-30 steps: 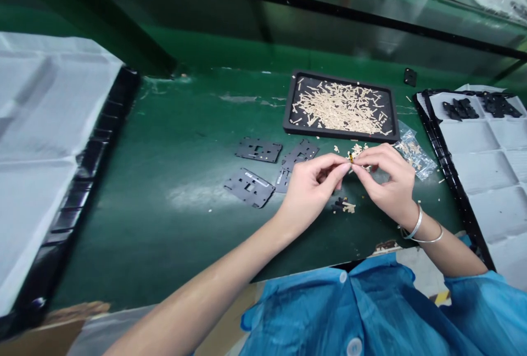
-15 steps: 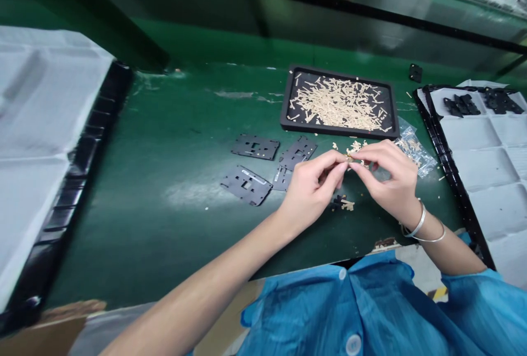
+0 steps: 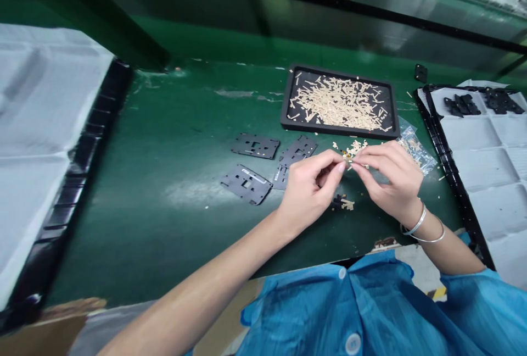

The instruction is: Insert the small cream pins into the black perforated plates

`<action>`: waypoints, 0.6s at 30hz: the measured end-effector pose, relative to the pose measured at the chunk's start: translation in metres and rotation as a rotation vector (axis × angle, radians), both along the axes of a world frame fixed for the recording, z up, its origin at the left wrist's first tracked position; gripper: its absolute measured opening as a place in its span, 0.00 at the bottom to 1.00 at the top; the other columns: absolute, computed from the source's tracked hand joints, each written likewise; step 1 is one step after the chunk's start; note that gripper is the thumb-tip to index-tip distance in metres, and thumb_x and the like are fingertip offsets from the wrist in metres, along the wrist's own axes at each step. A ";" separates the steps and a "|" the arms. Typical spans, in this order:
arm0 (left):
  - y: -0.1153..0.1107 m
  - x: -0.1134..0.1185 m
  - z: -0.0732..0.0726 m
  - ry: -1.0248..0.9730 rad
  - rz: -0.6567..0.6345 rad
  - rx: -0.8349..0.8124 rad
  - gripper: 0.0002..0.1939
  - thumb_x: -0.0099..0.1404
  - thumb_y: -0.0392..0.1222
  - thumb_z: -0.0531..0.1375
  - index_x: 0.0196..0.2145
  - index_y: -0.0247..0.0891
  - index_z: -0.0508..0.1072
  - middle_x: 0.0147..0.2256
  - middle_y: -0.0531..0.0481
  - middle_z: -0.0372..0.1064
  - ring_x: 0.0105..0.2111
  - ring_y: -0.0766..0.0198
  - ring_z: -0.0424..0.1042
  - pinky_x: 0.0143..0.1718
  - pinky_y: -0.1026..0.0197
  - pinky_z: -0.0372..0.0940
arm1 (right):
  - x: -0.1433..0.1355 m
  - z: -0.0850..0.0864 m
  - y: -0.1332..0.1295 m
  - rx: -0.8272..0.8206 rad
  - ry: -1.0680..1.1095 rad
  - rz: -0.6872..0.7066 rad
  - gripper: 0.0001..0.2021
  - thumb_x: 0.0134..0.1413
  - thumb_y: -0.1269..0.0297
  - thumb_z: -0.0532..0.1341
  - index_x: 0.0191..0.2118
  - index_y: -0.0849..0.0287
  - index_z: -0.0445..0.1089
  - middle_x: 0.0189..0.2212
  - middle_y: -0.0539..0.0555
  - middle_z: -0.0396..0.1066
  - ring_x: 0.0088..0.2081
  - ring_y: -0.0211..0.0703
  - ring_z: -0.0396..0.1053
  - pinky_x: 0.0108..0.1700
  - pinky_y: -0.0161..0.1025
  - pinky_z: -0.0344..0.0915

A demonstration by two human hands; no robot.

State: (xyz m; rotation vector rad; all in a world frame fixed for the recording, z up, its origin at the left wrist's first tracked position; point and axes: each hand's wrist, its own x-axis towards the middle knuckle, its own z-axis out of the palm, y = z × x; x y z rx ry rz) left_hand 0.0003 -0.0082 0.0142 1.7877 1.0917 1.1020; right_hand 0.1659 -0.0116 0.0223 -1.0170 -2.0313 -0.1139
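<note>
Your left hand pinches a tiny yellow part at the fingertips, above the green table. Right hand: thumb and finger nearly together beside it; can't tell what they grip. Tan scraps just beyond, four dark plates to your left, black tray of tan strips behind, clear bag by your right hand.

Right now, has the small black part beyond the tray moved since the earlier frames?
Yes: judged against the tray, the small black part has shifted right.
</note>
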 end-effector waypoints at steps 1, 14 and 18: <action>0.000 0.000 0.000 0.009 -0.002 -0.007 0.11 0.66 0.39 0.53 0.26 0.37 0.67 0.20 0.56 0.59 0.19 0.70 0.56 0.24 0.65 0.54 | 0.000 0.000 0.000 0.004 -0.026 0.012 0.04 0.57 0.72 0.63 0.35 0.55 0.72 0.30 0.53 0.77 0.32 0.42 0.73 0.34 0.41 0.71; 0.004 -0.003 -0.008 0.092 -0.066 -0.047 0.12 0.66 0.40 0.51 0.25 0.37 0.65 0.19 0.56 0.59 0.20 0.68 0.57 0.25 0.65 0.54 | -0.004 -0.007 0.001 0.058 -0.119 0.061 0.06 0.57 0.76 0.59 0.31 0.61 0.72 0.28 0.56 0.76 0.30 0.41 0.69 0.31 0.37 0.69; 0.007 -0.003 -0.009 0.087 -0.075 -0.130 0.14 0.65 0.43 0.52 0.23 0.37 0.63 0.18 0.57 0.55 0.20 0.69 0.54 0.24 0.65 0.51 | -0.005 -0.011 0.005 0.081 -0.156 0.015 0.10 0.57 0.75 0.57 0.27 0.59 0.69 0.25 0.53 0.74 0.28 0.40 0.68 0.29 0.36 0.67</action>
